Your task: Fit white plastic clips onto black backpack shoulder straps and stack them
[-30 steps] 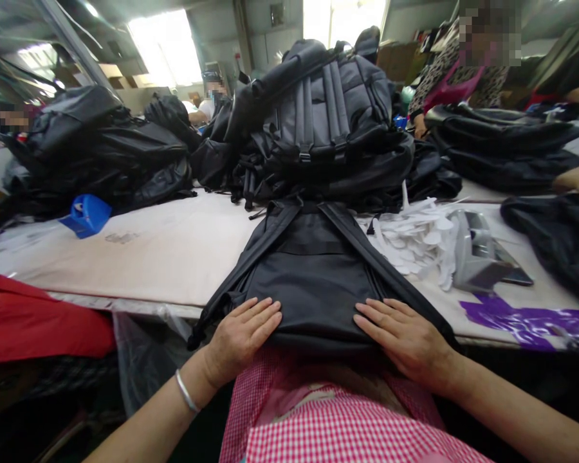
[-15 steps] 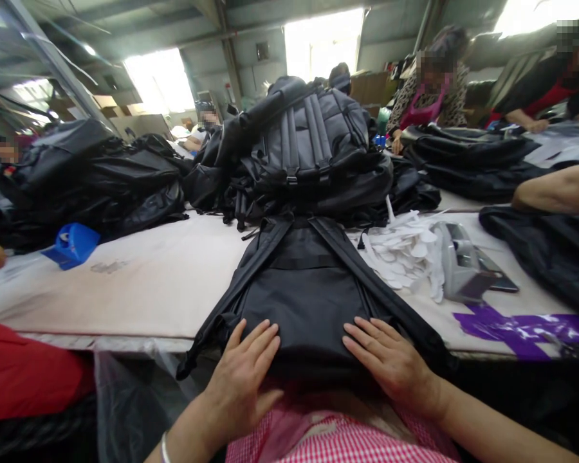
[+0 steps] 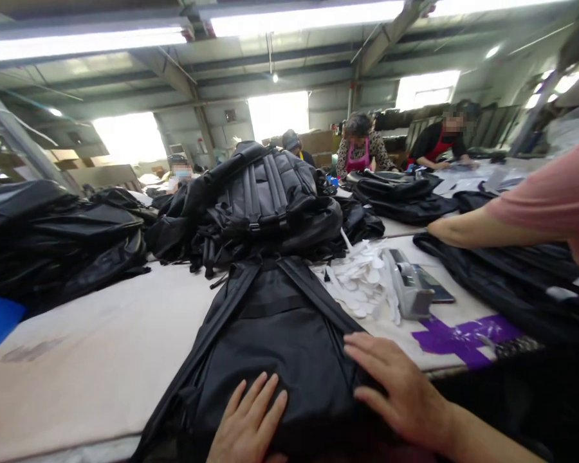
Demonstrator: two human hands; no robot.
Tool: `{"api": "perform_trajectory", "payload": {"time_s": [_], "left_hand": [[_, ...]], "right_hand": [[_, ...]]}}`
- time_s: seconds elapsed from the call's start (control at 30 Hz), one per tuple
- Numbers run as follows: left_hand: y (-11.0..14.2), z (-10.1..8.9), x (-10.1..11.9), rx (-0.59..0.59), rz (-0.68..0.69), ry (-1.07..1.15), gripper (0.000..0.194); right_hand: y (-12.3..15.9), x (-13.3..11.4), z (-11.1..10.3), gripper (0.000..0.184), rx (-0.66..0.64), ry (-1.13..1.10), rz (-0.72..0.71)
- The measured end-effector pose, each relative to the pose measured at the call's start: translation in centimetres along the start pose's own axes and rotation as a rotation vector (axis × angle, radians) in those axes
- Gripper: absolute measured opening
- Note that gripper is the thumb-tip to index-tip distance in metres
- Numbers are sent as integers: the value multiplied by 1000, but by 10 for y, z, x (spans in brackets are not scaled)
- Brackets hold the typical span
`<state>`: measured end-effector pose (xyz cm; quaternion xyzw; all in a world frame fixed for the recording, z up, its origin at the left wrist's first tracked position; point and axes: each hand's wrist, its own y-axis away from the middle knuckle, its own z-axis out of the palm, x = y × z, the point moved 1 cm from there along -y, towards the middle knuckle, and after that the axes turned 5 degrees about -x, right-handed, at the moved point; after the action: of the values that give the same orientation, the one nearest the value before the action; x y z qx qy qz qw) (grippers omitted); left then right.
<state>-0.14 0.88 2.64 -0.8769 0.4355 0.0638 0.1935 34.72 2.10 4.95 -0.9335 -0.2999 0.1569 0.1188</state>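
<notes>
A black backpack (image 3: 280, 347) lies flat in front of me, its two shoulder straps facing up and its top end pointing away. My left hand (image 3: 248, 421) rests on the lower part of the backpack's panel, fingers stretched out and slightly spread. On the right side, my right hand (image 3: 395, 386) touches the backpack near its edge and strap, with fingers extended and the thumb apart. Neither hand grips anything. The backpack's bottom end is dark and partly hidden at the lower frame edge.
A heap of black backpacks (image 3: 265, 199) stands behind, another black pile (image 3: 53, 238) at left. To the right are white strips (image 3: 361, 283), a grey tape dispenser (image 3: 410, 289), a phone (image 3: 437, 286) and purple tape (image 3: 463, 337). A co-worker's arm (image 3: 487, 222) reaches in from the right.
My view has tilted up and turned right. My right hand has shifted outward and up along the backpack's right side; the left still lies on the panel. More of the co-worker at right shows.
</notes>
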Motion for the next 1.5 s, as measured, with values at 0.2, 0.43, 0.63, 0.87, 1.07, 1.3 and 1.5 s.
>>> {"api": "perform_trajectory", "payload": {"time_s": [0.2,0.43,0.63,0.87,1.07,1.3,1.5], "left_hand": [[-31,-10,-4,8,-7,169,69],[-61,6,36,-282,81,254,85],[-74,-35,15,-174,-84,626,55],[-159,-105,-9,112,-474,1462,41],[-204,-83,-14,101,-600,1893,49],[-210,-84,-16,155,-559,1702,42],[-210,-81,-44,373,-745,1953,35]], "right_hand": [[-5,61,-4,25,-204,-384,691],[-56,37,-73,25,-123,-1272,727],[-118,2,-105,27,104,-1663,575],[-176,-35,-92,30,258,-1545,435],[-176,-28,-86,41,316,-1428,345],[-151,-14,-89,44,284,-1272,316],[-108,-2,-48,33,-22,-1151,343]]}}
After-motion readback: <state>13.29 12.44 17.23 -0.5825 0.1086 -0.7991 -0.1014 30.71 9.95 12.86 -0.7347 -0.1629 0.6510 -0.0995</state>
